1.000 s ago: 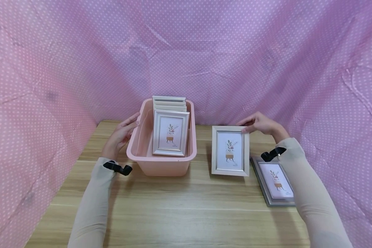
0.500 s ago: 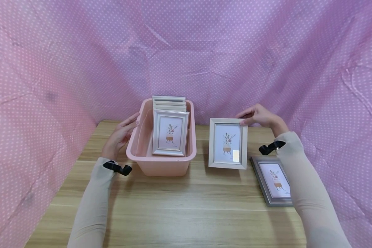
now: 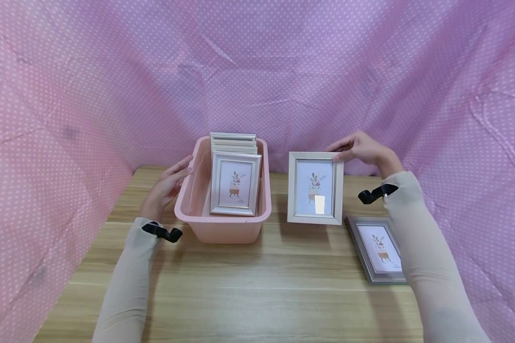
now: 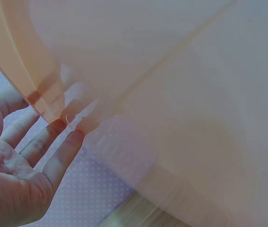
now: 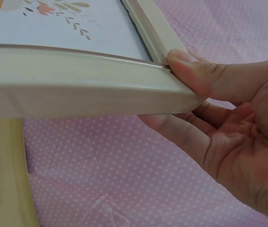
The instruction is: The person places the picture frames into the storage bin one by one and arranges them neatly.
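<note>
In my right hand (image 3: 365, 148) I hold a cream picture frame (image 3: 291, 190) by its upper right corner. The right wrist view shows the thumb on its front and fingers (image 5: 185, 137) behind the edge. The frame is lifted above the table, facing me, with a plant print inside and a bright reflection on its glass. My left hand (image 3: 165, 188) rests against the left side of a pink plastic basin (image 3: 223, 233), its fingers fairly straight and fingertips touching the wall. Inside the basin stand several frames, a silvery-white picture frame (image 3: 236, 183) foremost.
A grey picture frame (image 3: 379, 250) lies face up on the wooden table (image 3: 257, 295), partly hidden by my right forearm. Pink dotted cloth (image 3: 257, 71) hangs behind the table and along its sides.
The cream picture frame has risen with my right hand, moving up and slightly left from nearer the table. My left hand and the basin have stayed in place.
</note>
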Demonstrator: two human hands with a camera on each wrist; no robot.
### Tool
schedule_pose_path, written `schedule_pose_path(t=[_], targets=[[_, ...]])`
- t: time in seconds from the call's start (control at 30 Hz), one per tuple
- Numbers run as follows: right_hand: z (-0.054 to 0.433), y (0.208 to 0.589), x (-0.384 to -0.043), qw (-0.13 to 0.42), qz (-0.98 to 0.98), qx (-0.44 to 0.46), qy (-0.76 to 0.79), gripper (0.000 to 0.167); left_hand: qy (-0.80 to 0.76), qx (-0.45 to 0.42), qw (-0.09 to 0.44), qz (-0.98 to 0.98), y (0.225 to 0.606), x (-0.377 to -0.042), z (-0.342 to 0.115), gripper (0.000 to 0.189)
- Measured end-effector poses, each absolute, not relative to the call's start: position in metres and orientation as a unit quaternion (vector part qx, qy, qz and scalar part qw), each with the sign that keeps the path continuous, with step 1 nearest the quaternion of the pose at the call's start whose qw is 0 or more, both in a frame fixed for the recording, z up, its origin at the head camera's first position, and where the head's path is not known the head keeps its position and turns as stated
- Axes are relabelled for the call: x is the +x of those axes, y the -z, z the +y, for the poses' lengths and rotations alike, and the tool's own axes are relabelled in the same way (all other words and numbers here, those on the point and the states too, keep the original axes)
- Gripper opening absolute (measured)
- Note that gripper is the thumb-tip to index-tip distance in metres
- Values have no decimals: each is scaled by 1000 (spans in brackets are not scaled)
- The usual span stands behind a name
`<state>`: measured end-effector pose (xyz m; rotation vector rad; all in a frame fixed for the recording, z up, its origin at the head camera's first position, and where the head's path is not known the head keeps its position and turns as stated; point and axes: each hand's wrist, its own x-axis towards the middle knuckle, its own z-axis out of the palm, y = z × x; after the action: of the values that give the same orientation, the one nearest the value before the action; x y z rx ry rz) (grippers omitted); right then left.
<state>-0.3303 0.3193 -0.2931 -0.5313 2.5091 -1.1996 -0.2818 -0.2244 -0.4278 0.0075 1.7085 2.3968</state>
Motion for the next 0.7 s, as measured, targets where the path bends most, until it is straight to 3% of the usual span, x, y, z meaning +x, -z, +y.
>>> schedule_pose_path(t=[0.7], targets=[[297, 246, -328, 138, 870, -233, 412, 35, -808, -12, 101, 581, 424, -279, -225, 63]])
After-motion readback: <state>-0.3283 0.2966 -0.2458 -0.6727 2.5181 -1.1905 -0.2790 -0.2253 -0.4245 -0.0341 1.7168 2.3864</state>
